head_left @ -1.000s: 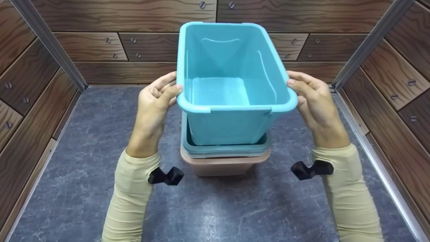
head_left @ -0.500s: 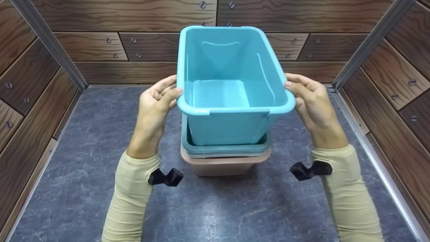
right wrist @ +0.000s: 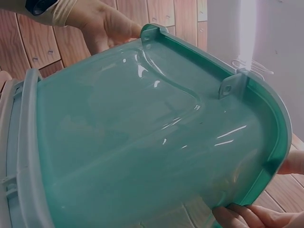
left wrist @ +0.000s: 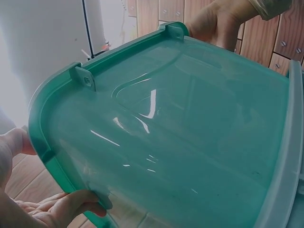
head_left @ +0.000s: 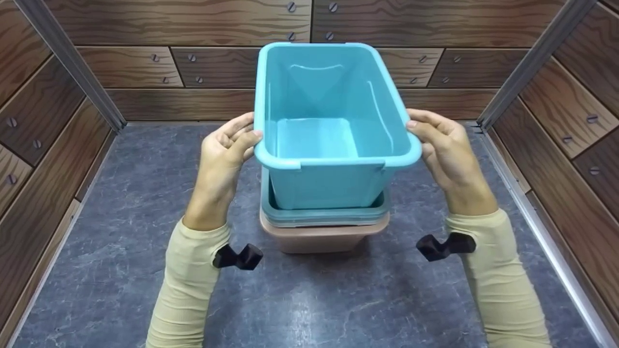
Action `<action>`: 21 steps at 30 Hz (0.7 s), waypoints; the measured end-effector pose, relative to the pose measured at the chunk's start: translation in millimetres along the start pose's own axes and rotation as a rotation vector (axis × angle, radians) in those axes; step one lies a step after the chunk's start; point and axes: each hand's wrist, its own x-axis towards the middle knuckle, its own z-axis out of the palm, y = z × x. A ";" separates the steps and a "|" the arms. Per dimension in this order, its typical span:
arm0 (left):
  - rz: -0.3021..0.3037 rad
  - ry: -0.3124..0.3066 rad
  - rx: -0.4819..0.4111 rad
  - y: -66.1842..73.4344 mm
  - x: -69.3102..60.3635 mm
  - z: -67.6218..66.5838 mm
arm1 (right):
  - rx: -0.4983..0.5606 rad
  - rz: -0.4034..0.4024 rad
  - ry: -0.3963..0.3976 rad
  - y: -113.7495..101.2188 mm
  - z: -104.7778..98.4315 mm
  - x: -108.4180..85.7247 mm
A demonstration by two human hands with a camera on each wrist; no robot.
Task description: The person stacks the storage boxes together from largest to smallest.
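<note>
A turquoise plastic storage bin (head_left: 324,186) stands upright above a stack of nested bins in the head view, its lower part inside the teal bin (head_left: 326,215). My left hand (head_left: 217,162) grips its left rim, thumb on top and fingers beneath. On the opposite side my right hand (head_left: 454,159) pinches the right rim in the same way. Below the teal bin shows a pale rim, and a pink bin (head_left: 323,240) forms the bottom of the stack. Both wrist views show the outer wall of the held bin (left wrist: 190,123), with the stack's rims at its lower end.
The stack stands on a dark marbled floor (head_left: 300,299). Wood-patterned panels (head_left: 184,104) enclose the back and both sides, with metal strips along the corners. A black mount (head_left: 239,256) sticks out from each sleeve.
The turquoise bin's rim has come down, deeper into the stack, and both hands have sunk with it. The right hand has also shifted slightly left. The lower bins have not moved.
</note>
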 end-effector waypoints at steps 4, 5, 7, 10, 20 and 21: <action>0.000 -0.013 -0.012 -2.6 1.0 -2.0 | 0.003 0.007 -0.003 1.0 -0.3 0.1; 0.001 -0.015 -0.015 -3.1 1.2 -2.2 | 0.002 0.008 -0.003 1.3 -0.3 0.2; 0.002 -0.016 -0.019 -3.3 1.0 -1.8 | 0.002 0.009 -0.006 1.8 -0.4 0.5; -0.004 -0.008 -0.018 -3.7 0.8 -0.9 | -0.001 0.009 -0.004 3.0 -1.0 0.6; -0.011 -0.014 -0.009 -10.4 1.8 -4.5 | 0.006 0.022 -0.001 7.8 -2.7 1.8; -0.010 -0.013 -0.006 -10.2 1.6 -4.2 | 0.008 0.020 -0.003 8.0 -2.8 2.0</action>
